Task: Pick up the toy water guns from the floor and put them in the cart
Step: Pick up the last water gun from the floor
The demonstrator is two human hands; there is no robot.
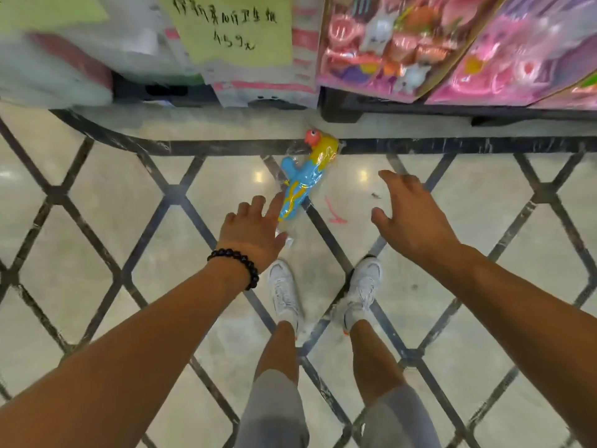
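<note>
Bare forearms (145,321) over lattice-patterned marble floor (113,195)

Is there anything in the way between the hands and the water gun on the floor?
Nothing visible. The toy water gun lies in its clear wrapper on bare floor. The left hand is right beside it, and the right hand is open farther off.

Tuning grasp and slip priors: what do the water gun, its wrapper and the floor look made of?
Water gun: looks like glossy moulded plastic, with solid blue, yellow and red areas and rounded forms.
Wrapper: apparently a thin clear plastic bag; crinkled, shiny film extends past the toy near the left hand.
Floor: polished stone or glazed tile, probably marble-look; it mirrors ceiling lights, with veined dark inlay strips.
</note>
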